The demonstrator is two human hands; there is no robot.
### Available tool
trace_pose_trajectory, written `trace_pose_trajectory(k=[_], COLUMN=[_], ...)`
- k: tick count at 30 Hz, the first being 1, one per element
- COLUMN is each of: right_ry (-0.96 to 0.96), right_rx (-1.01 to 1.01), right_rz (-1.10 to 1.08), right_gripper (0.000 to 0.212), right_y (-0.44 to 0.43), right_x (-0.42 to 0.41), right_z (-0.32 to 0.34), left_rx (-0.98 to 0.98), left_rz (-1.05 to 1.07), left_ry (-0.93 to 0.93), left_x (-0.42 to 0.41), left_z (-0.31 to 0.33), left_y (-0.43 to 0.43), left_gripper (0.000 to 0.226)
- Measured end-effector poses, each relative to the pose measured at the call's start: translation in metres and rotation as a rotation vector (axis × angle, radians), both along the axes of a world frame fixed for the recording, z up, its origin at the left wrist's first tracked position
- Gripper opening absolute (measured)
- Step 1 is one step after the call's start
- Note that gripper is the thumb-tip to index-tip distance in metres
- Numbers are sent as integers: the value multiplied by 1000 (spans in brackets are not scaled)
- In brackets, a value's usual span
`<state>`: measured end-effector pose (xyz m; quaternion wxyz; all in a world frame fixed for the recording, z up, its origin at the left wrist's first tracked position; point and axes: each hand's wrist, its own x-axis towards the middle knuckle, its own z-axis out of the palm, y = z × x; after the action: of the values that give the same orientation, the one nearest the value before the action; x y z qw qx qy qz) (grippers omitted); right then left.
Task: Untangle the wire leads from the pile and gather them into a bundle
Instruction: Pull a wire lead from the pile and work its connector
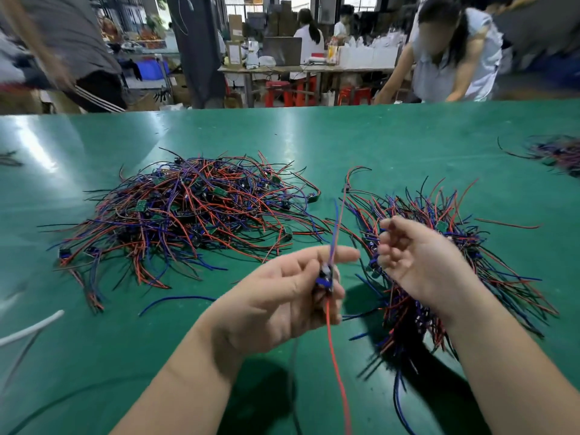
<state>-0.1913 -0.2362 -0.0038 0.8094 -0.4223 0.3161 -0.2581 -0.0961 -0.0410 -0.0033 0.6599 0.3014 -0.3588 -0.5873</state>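
A tangled pile of red, blue, purple and black wire leads (188,215) with small green boards lies on the green table (376,142), left of centre. My left hand (282,296) pinches one lead (326,277) by its small dark blue part; a red wire hangs down from it and blue and red wires rise above. My right hand (423,265) holds a thick bundle of gathered leads (405,309), its fingers loosely curled and its palm turned toward the left hand. The bundle fans out behind and below that hand.
A loose blue wire (175,301) lies on the table near my left hand. A white tube (31,328) lies at the left edge. Another wire pile (555,152) sits far right. People stand beyond the table's far edge.
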Motion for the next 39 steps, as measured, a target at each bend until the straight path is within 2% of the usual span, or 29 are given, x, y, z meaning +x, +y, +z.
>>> trace_pose_trajectory(k=[2, 3, 5, 7, 9, 11, 12, 15, 17, 20, 22, 23, 24, 25, 27, 28, 30, 33, 36, 39], right_ry=[45, 38, -30, -146, -235, -266, -272, -273, -256, -227, -239, -238, -229, -212, -148, -108, -32, 48, 44, -23], right_rx=[-182, -274, -399, -439, -414, -366, -323, -159, -116, -118, -96, -93, -102, -122, -204, -264, -387, -496, -403, -258], right_rz=[222, 334, 471, 470, 433, 371, 345, 275, 253, 238, 199, 183, 177, 181, 221, 256, 310, 256, 154, -1], right_gripper=[5, 10, 33, 33, 26, 18, 12, 12, 10, 10, 12, 12, 11, 10, 10, 10, 7, 14, 14, 5], right_y=[18, 27, 41, 53, 60, 63, 63, 60, 58, 56, 50, 46, 43, 41, 40, 41, 46, 47, 39, 25], right_x=[2, 2, 3, 5, 8, 9, 10, 9, 7, 5, 4, 3, 2, 1, 0, 1, 2, 4, 3, -2], right_z=[-1, -2, -7, -7, -6, -5, -5, -1, 3, 10, 13, 14, 15, 15, 12, 9, 4, -2, 3, 14], left_rx=[-34, -27, 18, 63, 60, 62, 71, 112, 132, 134, 80, 69, 86, 134, 229, 255, 282, 366, 431, 458], left_rz=[86, 161, 320, 444, 567, 654, 676, 741, 767, 743, 747, 774, 790, 787, 698, 661, 617, 605, 512, 280], left_ry=[151, 232, 352, 382, 329, 206, 141, -77, -316, -809, -949, -929, -818, -660, -371, -310, -319, -288, -355, -507], left_x=[0, -1, -3, -5, -7, -10, -12, -16, -18, -19, -17, -16, -15, -14, -14, -14, -18, -18, -15, -19], left_z=[3, 4, 6, 8, 6, 3, 2, -6, -11, -16, -18, -17, -14, -10, -4, -3, -3, -7, -5, -4], left_y=[-4, -6, -10, -13, -15, -16, -17, -22, -24, -22, -22, -22, -22, -22, -23, -23, -22, -22, -19, -14], left_gripper=[43, 46, 61, 72, 58, 32, 28, 29, 21, 25, 21, 16, 8, 10, 33, 37, 27, 9, 11, 19])
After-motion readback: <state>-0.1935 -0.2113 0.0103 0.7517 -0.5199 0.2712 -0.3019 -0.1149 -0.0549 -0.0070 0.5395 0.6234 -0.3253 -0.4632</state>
